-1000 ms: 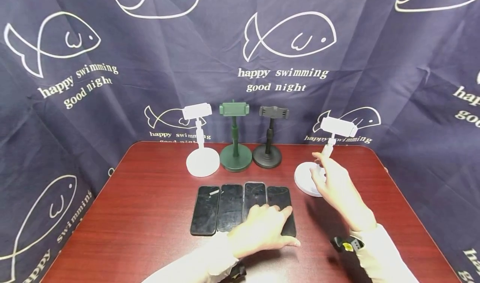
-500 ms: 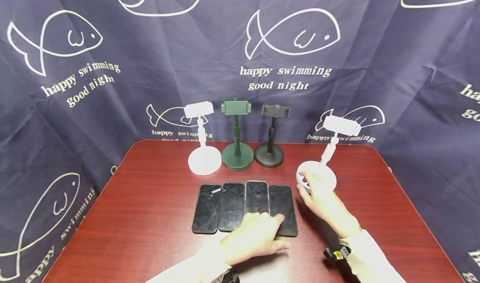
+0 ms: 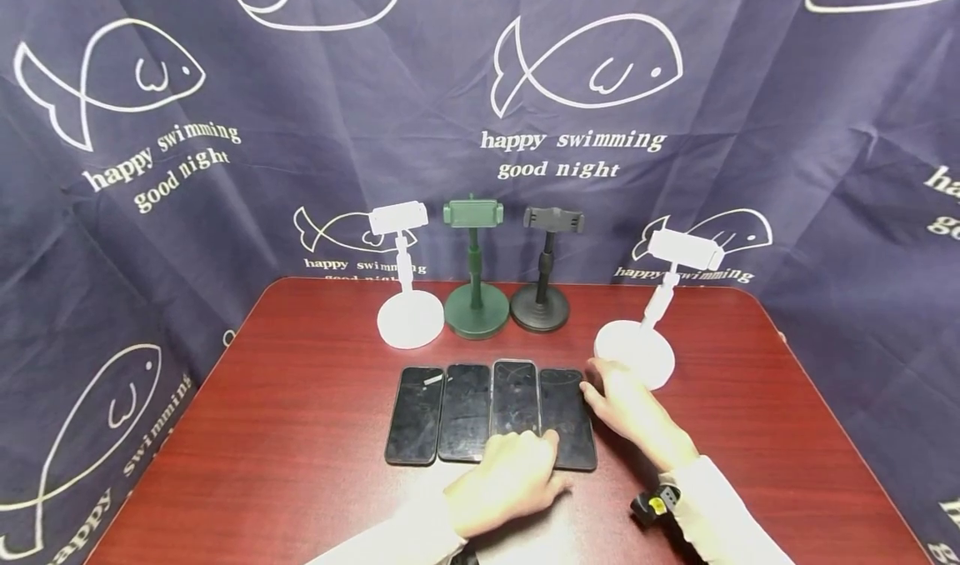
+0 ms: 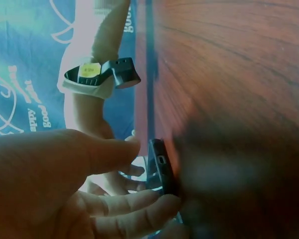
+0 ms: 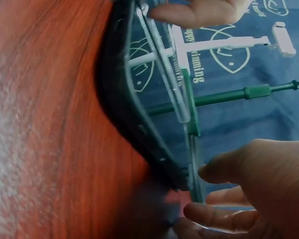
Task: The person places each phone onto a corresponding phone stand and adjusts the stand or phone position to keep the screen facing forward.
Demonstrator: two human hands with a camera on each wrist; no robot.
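Observation:
Several dark-screened smartphones lie flat in a row on the table. My left hand (image 3: 504, 480) is over the lower end of the rightmost smartphone (image 3: 567, 407), its index finger reaching onto the glass. In the left wrist view, that hand's fingers are beside the phone's end (image 4: 162, 164), with the thumb apart. My right hand (image 3: 633, 402) is at the same phone's upper right corner, between it and the right white phone stand (image 3: 637, 350). Its thumb and fingers are spread apart near the phone's edge in the right wrist view; whether they touch it I cannot tell.
Behind the phones stand another white phone stand (image 3: 410, 319), a green phone stand (image 3: 476, 311) and a black phone stand (image 3: 540, 308). A blue fish-print curtain (image 3: 420, 148) hangs behind the red-brown table (image 3: 285, 398).
My right hand has left the right white stand's pole and come down and left to the rightmost phone. The left hand has drawn back slightly, its fingers more bent. That stand now rests slightly farther right.

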